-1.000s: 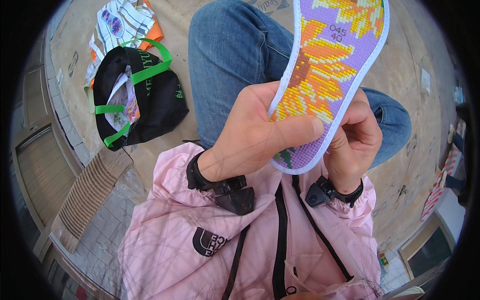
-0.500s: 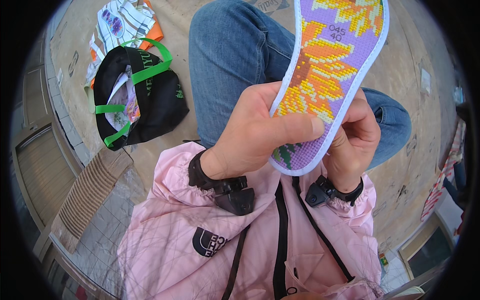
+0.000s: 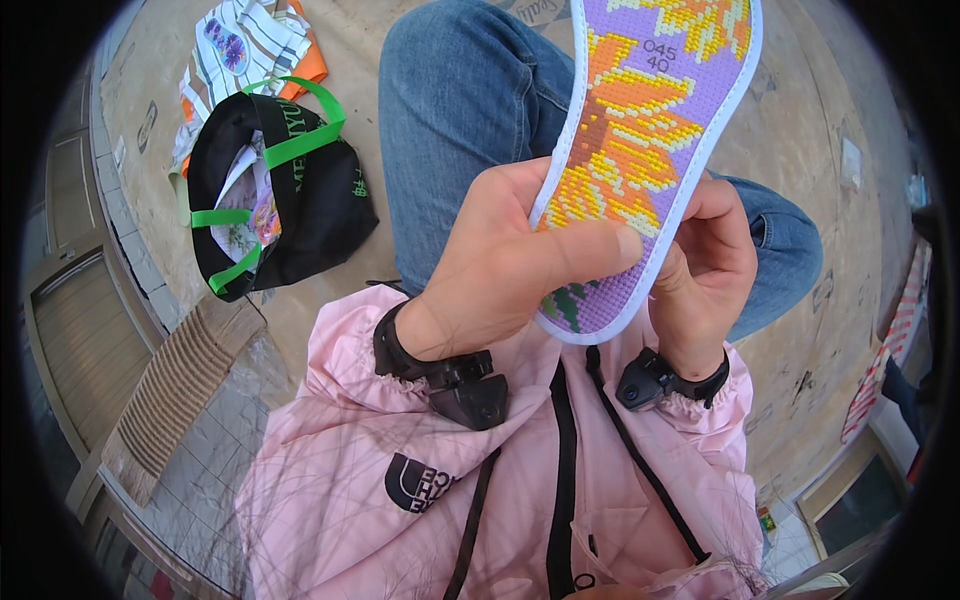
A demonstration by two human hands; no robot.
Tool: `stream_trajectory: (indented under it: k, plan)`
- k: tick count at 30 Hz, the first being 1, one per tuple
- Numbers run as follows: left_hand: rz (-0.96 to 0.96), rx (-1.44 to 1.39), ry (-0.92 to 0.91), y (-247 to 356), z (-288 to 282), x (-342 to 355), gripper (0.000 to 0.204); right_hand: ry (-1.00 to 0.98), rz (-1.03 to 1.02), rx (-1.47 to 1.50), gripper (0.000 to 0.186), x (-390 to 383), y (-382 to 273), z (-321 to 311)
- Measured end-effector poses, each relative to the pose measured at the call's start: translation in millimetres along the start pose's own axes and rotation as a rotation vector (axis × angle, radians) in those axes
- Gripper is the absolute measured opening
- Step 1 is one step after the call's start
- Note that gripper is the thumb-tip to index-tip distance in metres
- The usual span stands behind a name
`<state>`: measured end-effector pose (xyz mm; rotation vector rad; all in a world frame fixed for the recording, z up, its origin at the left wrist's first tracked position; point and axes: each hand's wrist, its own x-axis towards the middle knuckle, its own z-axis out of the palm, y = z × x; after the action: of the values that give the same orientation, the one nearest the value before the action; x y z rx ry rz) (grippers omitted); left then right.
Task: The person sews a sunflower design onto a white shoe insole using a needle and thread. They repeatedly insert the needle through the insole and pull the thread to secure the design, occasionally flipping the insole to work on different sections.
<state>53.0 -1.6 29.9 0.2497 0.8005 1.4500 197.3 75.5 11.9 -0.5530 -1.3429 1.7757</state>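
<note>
Fingers of the left hand [image 3: 490, 265] are clamped on a purple insole [image 3: 650, 110], the thumb pressed flat across its front, the others hidden behind it. Farthest to their left lies a ridged brown piece [image 3: 180, 395]. Nearer, though well apart from these fingers, a black bag [image 3: 325, 215] with green handles stands open, a striped cloth [image 3: 283, 45] beyond it. Blue jeans [image 3: 450, 120] rise just past the left knuckles, and a pink jacket [image 3: 350, 460] spreads below. Between the two hands, the insole's rounded lower end sits just under the left thumb; its body, stitched with orange and yellow flowers and edged in white, runs up past that thumb, tilting rightward out of view. Along its right edge, fingers of the right hand [image 3: 712, 270] are curled, partly behind it; I cannot tell whether they pinch anything, since the edge covers their tips. Far right of them, a red-and-white cloth [image 3: 888, 345] shows at the rim.
</note>
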Motion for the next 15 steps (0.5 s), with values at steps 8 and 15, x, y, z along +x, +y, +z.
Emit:
stream_trajectory:
  k: [8, 15]
  plan:
    - [-0.003, 0.009, -0.004, 0, -1, 0, 0.031, -0.041, -0.058, -0.023, 0.009, 1, 2, -7]
    - [-0.016, 0.016, -0.011, -1, -2, 0, 0.032, 0.064, 0.005, 0.002, 0.011, 1, -6, 0]
